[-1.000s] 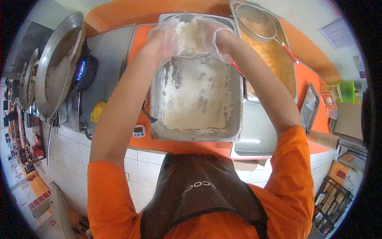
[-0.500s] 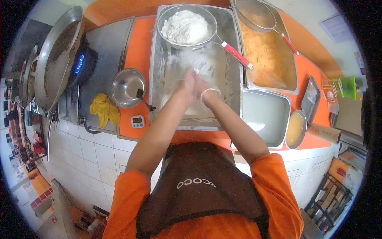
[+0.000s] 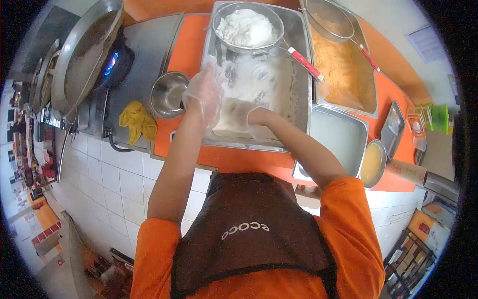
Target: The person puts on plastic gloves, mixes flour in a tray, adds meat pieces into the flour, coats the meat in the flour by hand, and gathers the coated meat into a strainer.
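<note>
My left hand, in a clear plastic glove, is over the left rim of a large metal tray. Its fingers look stretched out, with nothing visible in them, though slightly blurred. Lower in the tray, my right hand, also gloved, is at the floury bottom; its fingers are blurred and partly hidden. White flour is spread over the tray's floor. A wire sieve with a red handle rests across the far end, holding a white floury heap.
At right are a tray of orange crumbs with another sieve, a pale-lined pan and a bowl of yellow liquid. Leftward are a metal bowl, a yellow cloth, and a wok beside a blue flame.
My hands were together, blurred, over the tray's middle. Now they are apart: the left has moved to the left rim, the right down and slightly left. The view has shifted slightly.
</note>
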{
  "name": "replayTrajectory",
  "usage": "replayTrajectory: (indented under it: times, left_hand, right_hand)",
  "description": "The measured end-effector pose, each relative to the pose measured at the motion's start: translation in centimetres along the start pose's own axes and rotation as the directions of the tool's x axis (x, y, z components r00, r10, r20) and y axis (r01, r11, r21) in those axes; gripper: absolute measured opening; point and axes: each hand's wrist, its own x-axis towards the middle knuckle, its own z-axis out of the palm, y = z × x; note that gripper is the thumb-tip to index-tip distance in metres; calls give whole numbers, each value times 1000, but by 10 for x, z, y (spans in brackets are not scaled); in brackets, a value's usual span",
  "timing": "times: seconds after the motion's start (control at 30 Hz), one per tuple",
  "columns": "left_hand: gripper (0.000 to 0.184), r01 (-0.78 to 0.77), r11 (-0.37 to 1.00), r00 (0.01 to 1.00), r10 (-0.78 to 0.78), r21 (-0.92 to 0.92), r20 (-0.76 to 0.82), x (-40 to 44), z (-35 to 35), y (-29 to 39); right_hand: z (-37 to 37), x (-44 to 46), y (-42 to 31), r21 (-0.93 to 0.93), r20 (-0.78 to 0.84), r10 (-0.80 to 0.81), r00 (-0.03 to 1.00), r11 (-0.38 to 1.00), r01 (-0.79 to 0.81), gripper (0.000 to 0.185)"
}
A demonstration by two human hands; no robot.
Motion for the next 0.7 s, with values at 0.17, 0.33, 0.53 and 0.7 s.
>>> replayTrajectory:
  times: [0.17, 0.33, 0.53, 0.7]
  left_hand:
    - [81, -93, 995, 995, 91, -35, -41, -39, 8, 18]
    - [77, -121, 991, 991, 117, -62, -62, -49, 4, 15]
    - [83, -160, 987, 987, 160, -17, 10, -48, -1, -3]
    - [75, -125, 992, 989, 122, -30, -83, -57, 7, -15]
  right_hand:
    - [-28, 43, -49, -312, 7, 144, 990, 941, -134, 36]
    - [39, 58, -57, -294, -9, 54, 998, 954, -54, 29]
    - [39, 23, -82, -88, 257, 54, 965, 996, -32, 35]
    - [-28, 4, -52, -51, 385, -24, 923, 998, 47, 43]
